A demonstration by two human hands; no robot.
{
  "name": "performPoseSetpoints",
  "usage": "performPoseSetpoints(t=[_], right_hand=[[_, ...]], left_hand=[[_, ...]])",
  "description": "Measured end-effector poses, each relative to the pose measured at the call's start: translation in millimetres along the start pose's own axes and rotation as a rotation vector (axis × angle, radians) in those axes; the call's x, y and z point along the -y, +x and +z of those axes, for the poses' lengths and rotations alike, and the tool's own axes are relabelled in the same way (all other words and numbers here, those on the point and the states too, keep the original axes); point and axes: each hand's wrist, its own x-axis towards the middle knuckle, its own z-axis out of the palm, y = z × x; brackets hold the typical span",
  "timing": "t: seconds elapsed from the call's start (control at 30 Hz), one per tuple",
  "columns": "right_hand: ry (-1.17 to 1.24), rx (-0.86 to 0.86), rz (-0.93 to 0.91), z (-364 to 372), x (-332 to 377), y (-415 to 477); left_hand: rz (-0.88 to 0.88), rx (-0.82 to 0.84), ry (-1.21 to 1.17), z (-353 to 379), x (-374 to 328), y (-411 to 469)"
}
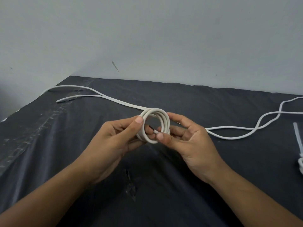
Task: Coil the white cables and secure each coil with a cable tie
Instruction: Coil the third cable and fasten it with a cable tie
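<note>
Status: white coil (165,123) is at frame centre, held up above the tabletop (65,145), a few turns, ring standing roughly upright.

Left hand (114,138): grasping the coil at its 9 o'clock side, thumb pressed on the front of the turns, fingers curled behind and through the ring.

Right hand (188,141): grasping the 3 o'clock side, thumb at the bottom front, fingers wrapped round the back. The cable end (154,130) with a dark tip sits inside the ring, between the two thumbs.

Two loose strands (124,104) leave the top of the coil toward 10 o'clock and lie flat on the tabletop. One stops in a cut end near the left edge; the other bends back at the far-left corner.

Second cable (229,128) lies at 3 o'clock: two strands crossing each other twice, running out of frame on the right.

Cable tie (298,136), translucent, lies flat at the 3 to 4 o'clock edge, apart from both hands. Just below it is a small white bundle (300,166), possibly a finished coil; it is cut by the frame, so I can't confirm.

Tabletop is covered in a dark, wrinkled sheet, with a plain grey wall (147,38) behind at 12 o'clock.
</note>
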Motion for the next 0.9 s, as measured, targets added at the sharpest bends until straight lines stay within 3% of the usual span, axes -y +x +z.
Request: performPoseSetpoints(t=[0.1,0.27,0.43,0.57,0.67,0.8,0.9], right_hand=[[-0.225,0.009,-0.106,-3.2,-0.2,2.3],[-0.519,-0.059,-0.148,-7.8,-10.8,0.9],[-0.584,-0.012,-0.19,-7.4,-11.4,1.1],[-0.606,0.139,-0.177,-5.9,-11.3,0.0],[-0.616,0.116,-0.228,-6.0,-11.3,0.9],[-0.426,-0.004,-0.235,-6.0,-3.8,4.8],[-0.31,0.018,-0.229,-9.5,-0.6,6.3]], left_hand=[[0.055,0.008,0.15,3.3,0.0,-2.1],[0.175,-0.044,0.661,2.6,0.6,-4.1],[0.204,-0.058,0.847,-8.3,2.2,-1.8],[0.269,0.008,0.845,-6.7,1.3,-0.9],[0.354,0.032,0.937,-4.5,1.6,-0.2],[0.251,0.001,0.749,0.0,1.0,0.3],[0.196,0.028,0.747,5.1,-4.3,1.5]])
